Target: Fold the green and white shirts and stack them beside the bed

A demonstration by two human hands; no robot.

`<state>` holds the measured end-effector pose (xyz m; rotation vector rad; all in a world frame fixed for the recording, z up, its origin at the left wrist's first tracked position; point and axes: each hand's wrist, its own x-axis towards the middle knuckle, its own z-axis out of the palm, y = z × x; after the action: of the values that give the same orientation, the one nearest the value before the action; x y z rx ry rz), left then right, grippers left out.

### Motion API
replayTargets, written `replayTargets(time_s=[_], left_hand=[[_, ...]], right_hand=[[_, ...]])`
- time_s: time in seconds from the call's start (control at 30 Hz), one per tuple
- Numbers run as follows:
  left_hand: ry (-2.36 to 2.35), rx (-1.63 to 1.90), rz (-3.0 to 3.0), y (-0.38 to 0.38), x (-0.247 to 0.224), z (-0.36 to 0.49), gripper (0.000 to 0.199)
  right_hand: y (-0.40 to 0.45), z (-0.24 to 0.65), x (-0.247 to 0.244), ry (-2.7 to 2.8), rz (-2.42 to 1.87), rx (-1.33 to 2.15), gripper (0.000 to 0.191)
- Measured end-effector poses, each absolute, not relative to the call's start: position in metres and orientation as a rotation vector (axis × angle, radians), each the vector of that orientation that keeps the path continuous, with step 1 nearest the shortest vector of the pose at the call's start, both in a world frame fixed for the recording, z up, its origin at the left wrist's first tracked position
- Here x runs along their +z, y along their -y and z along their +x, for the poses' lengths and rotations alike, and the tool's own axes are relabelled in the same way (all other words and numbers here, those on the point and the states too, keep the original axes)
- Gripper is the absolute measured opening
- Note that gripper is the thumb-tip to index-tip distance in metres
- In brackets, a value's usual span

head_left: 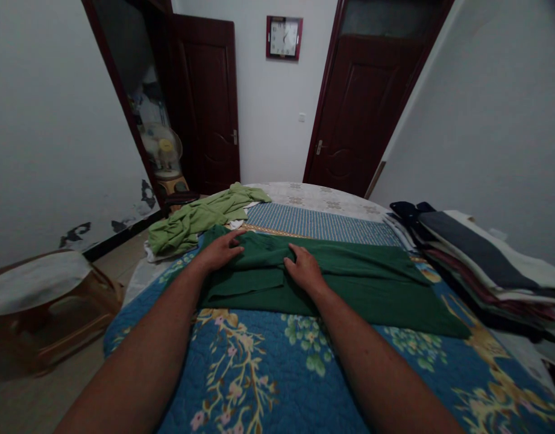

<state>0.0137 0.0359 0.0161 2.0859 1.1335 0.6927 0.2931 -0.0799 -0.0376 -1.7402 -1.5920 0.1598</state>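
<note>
A dark green garment [363,271] lies spread lengthwise across a blue floral quilt, with part of it folded over itself on the left. My left hand [220,250] rests on its left end, thumb and fingers apart, the fingertips on the cloth. Near the garment's middle, my right hand [305,269] touches the fabric, thumb and forefinger apart; its other fingers are mostly hidden. A loose flap edge of the cloth shows between and below the two hands. Whether the garment is a shirt or trousers I cannot tell.
The floral quilt [259,374] covers a table or bed with a white patterned cloth [313,194] at its far end. A crumpled light green garment [191,223] lies far left. Folded clothes [480,253] are stacked right. A stool [37,283] stands left; a fan [162,147] is behind.
</note>
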Motion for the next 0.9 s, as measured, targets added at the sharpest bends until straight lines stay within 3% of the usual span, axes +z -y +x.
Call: replayTargets(time_s=[0.23,0.53,0.9], left_hand=[[-1.332,0.900,2.188,-0.043,0.017,0.015,0.061],[-1.498,0.918,2.210,-0.052,0.014,0.012,0.060],[-1.685,0.805,2.288,-0.055,0.007,0.007,0.056]], right_hand=[[0.087,0.289,-0.027,1.612,-1.606,0.248,0.042],[0.086,0.284,-0.019,1.501,-1.477,0.307,0.035],[0.087,0.284,-0.019,1.580,-1.637,0.289,0.030]])
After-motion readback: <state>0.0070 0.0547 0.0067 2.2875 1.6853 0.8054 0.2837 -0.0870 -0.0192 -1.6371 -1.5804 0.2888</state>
